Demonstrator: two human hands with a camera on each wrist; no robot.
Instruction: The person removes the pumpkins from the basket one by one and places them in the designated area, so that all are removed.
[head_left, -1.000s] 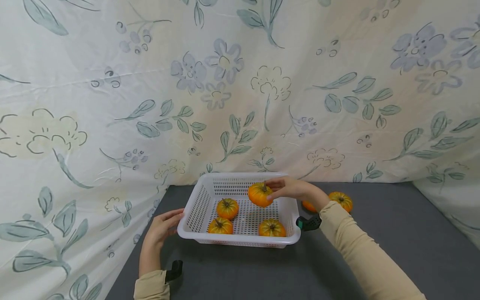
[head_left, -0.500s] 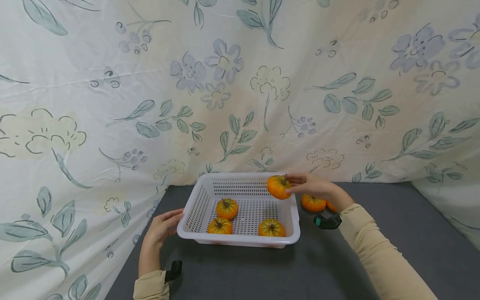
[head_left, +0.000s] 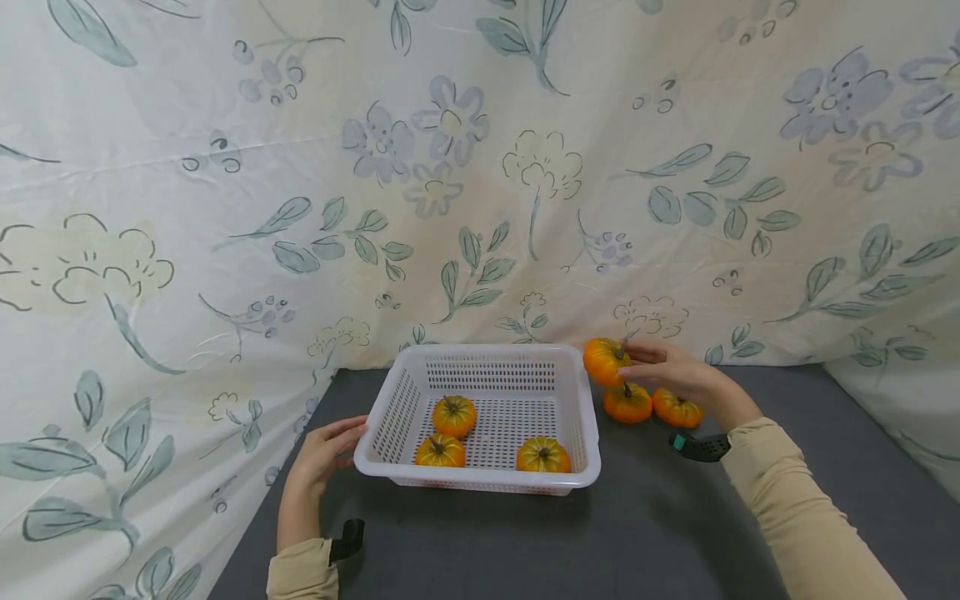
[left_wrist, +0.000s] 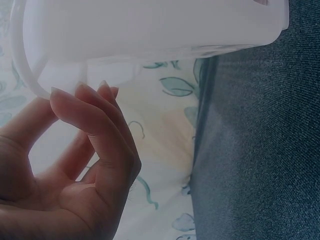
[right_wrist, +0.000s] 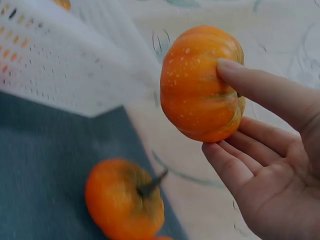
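My right hand [head_left: 671, 371] pinches a small orange pumpkin [head_left: 606, 361] between thumb and fingers, raised just past the basket's right rim. The right wrist view shows this held pumpkin [right_wrist: 202, 82] clear of the surface, the thumb on its upper side and fingertips beneath. My left hand [head_left: 324, 457] is at the left end of a white perforated plastic basket [head_left: 480, 479], its thumb and curled fingertips gripping the rim [left_wrist: 32, 75]. Inside the basket are three pumpkins: one farther back [head_left: 454, 416], one at front left [head_left: 441, 451] and one at front right [head_left: 543, 455].
Two more pumpkins lie on the dark grey tabletop [head_left: 480, 550] to the right of the basket: a nearer-to-basket pumpkin [head_left: 627, 403] under my right hand and a second pumpkin [head_left: 677, 408] beside it. A floral cloth [head_left: 480, 183] hangs behind the table.
My right hand has carried the pumpkin rightward, from above the basket's inside to beyond its right rim. The left hand and the basket have stayed in place.
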